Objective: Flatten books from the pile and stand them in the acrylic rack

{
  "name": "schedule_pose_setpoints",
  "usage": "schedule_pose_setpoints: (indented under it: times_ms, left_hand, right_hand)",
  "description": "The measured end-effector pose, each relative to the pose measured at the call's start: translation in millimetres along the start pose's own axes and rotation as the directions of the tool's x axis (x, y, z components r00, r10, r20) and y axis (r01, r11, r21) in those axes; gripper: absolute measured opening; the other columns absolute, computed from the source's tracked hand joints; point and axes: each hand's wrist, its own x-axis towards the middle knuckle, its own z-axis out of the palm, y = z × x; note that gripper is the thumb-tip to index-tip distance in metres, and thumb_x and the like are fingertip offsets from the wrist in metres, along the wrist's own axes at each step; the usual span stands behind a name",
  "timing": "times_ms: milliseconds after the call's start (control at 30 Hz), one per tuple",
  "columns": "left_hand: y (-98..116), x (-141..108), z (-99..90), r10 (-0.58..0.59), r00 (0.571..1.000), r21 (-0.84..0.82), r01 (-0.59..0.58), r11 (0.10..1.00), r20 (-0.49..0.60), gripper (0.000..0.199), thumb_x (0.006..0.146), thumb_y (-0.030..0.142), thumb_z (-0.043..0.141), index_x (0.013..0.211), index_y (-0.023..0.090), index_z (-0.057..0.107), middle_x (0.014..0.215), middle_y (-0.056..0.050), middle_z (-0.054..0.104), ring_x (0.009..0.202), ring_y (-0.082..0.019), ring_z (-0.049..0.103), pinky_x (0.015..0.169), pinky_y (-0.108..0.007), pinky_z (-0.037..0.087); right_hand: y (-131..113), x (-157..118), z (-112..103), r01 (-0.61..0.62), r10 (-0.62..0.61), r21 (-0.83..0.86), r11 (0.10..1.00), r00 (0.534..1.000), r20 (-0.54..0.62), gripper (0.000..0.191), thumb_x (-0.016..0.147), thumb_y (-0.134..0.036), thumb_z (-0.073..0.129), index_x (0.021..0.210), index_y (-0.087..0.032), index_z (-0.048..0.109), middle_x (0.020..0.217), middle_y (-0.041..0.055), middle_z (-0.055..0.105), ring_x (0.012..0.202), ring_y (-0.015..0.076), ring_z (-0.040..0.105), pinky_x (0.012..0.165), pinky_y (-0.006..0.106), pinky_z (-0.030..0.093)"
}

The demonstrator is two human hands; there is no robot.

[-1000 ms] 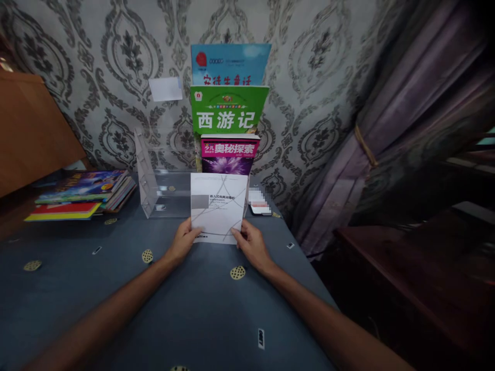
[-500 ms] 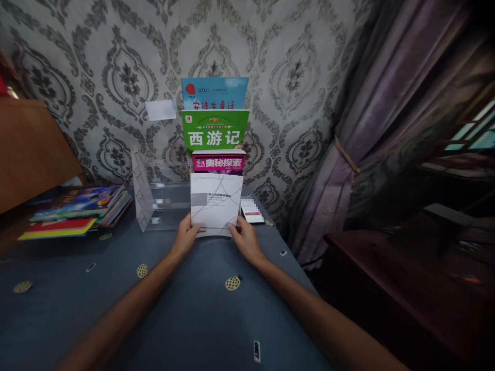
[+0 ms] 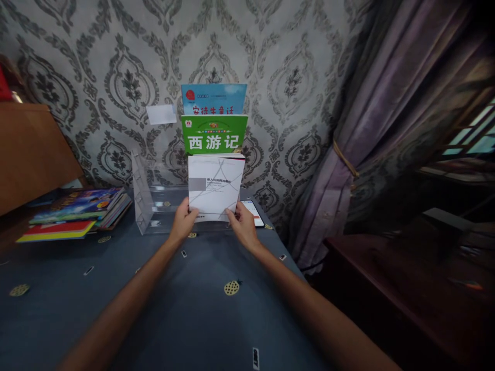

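Note:
A thin white booklet (image 3: 216, 188) stands nearly upright between my hands, its printed cover facing me. My left hand (image 3: 184, 219) is closed on its lower left edge, and my right hand (image 3: 242, 222) grips the lower right edge. Both thumbs lie on the front. Behind the booklet rises a clear tiered rack (image 3: 141, 193), its right part hidden by books. A green book (image 3: 216, 135) stands in the rack, with a light-blue book (image 3: 216, 95) higher behind it. The booklet covers nearly all of a magenta book lower down.
A phone (image 3: 250, 211) with a lit screen lies right of the rack. At the left is a stack of books and magazines (image 3: 81, 206) beside a wooden panel (image 3: 34, 154). A white card (image 3: 161, 114) shows above the rack. A tied curtain (image 3: 340, 180) hangs at the right.
Both hands have raised the white booklet, so it now covers the magenta book that showed above it. More of the tablecloth shows below the hands. The view has shifted slightly.

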Motion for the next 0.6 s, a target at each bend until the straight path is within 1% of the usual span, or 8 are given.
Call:
schedule_pose_setpoints:
  times_ms: [133,267,333,433,533,600]
  left_hand:
    - [4,12,-1.5,0.08,0.997,0.026,-0.08,0.996,0.002,0.039,0.074,0.023,0.056,0.112,0.015,0.062,0.104,-0.005,0.072,0.094,-0.019,0.066,0.092,-0.034,0.052]
    - [4,16,-6.1,0.118,0.993,0.082,-0.119,0.989,0.02,0.035,0.081,0.026,0.055,0.114,0.014,0.062,0.106,-0.007,0.073,0.095,-0.02,0.068,0.092,-0.036,0.053]
    - [4,17,-10.0,0.141,0.989,0.156,-0.146,0.977,0.042,0.032,0.085,0.027,0.053,0.113,0.015,0.062,0.107,-0.008,0.072,0.097,-0.021,0.067,0.095,-0.037,0.052]
    - [5,17,-16.1,0.167,0.984,0.328,-0.18,0.927,0.066,0.029,0.088,0.025,0.05,0.112,0.016,0.064,0.105,-0.008,0.072,0.098,-0.023,0.067,0.096,-0.039,0.05]
    - [10,17,-20.4,0.178,0.982,0.494,-0.189,0.849,0.068,0.027,0.09,0.024,0.049,0.111,0.017,0.064,0.097,-0.008,0.072,0.094,-0.025,0.067,0.089,-0.038,0.051]
    - [13,17,-21.6,0.169,0.983,0.567,-0.178,0.805,0.068,0.025,0.09,0.024,0.05,0.109,0.017,0.065,0.094,-0.007,0.072,0.088,-0.025,0.067,0.084,-0.037,0.051]
  right_hand:
    - [-8,14,0,0.053,-0.053,0.0,0.999,0.998,-0.042,0.02,0.085,-0.04,0.053,0.093,-0.021,0.056,0.08,0.0036,0.065,0.07,0.0211,0.059,0.06,0.031,0.046]
    - [-10,23,0,0.087,-0.086,0.035,0.996,0.995,-0.053,0.024,0.085,-0.037,0.056,0.101,-0.02,0.058,0.086,0.0047,0.069,0.073,0.0213,0.061,0.065,0.031,0.048]
    - [-8,25,-1,0.092,-0.09,0.025,0.995,0.994,-0.054,0.024,0.085,-0.037,0.056,0.101,-0.02,0.059,0.083,0.0039,0.067,0.072,0.0205,0.06,0.063,0.031,0.047]
    - [-3,26,-4,0.105,-0.105,0.001,0.994,0.994,-0.025,0.021,0.088,-0.038,0.053,0.098,-0.021,0.059,0.08,0.0025,0.065,0.07,0.0192,0.058,0.063,0.03,0.048]
    - [0,29,-10,0.125,-0.124,-0.023,0.992,0.992,0.022,0.02,0.09,-0.038,0.051,0.095,-0.021,0.06,0.08,0.0022,0.064,0.073,0.0191,0.058,0.065,0.03,0.049]
    - [-1,32,-14,0.133,-0.131,-0.043,0.99,0.991,0.039,0.019,0.089,-0.037,0.052,0.093,-0.021,0.061,0.081,0.0025,0.065,0.074,0.0192,0.059,0.067,0.03,0.049]
